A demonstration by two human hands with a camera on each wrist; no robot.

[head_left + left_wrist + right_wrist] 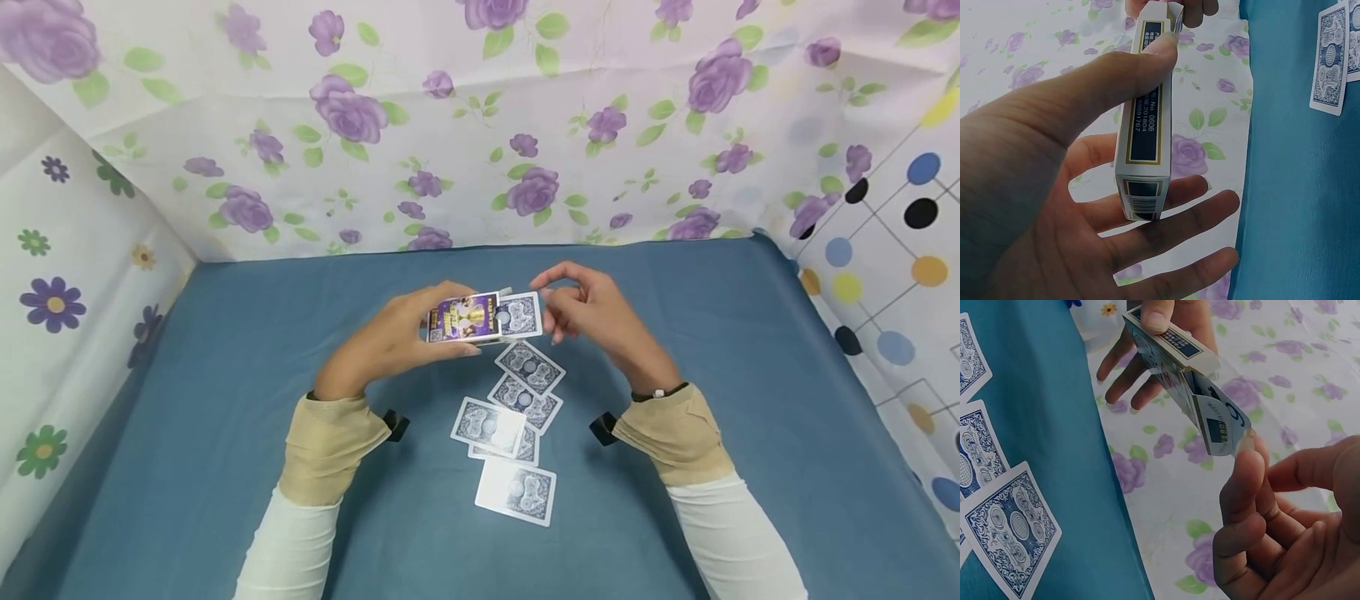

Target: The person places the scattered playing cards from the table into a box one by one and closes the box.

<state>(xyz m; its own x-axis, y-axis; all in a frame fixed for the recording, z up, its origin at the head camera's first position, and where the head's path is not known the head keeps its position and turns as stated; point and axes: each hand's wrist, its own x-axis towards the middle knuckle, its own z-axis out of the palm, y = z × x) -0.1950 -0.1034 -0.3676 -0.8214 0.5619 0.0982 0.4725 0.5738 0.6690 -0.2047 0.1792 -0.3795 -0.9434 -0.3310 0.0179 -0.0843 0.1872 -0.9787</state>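
My left hand (401, 333) grips a purple and white playing card box (463, 318) above the table, thumb along one narrow side, as the left wrist view shows. A playing card (521, 315) with a patterned back sticks partway out of the box's right end. Beside that card is my right hand (596, 308), its fingers bent. In the right wrist view a fingertip (1246, 442) meets the corner of the card; whether it is pinched I cannot tell. Below the box several playing cards (530, 367) lie back up on the table, most of them overlapping.
A blue cloth (247, 467) covers the table. Behind it hangs a sheet with purple roses (532, 192). Flowered cloth (56, 304) stands at the left, and dotted cloth (892, 292) at the right.
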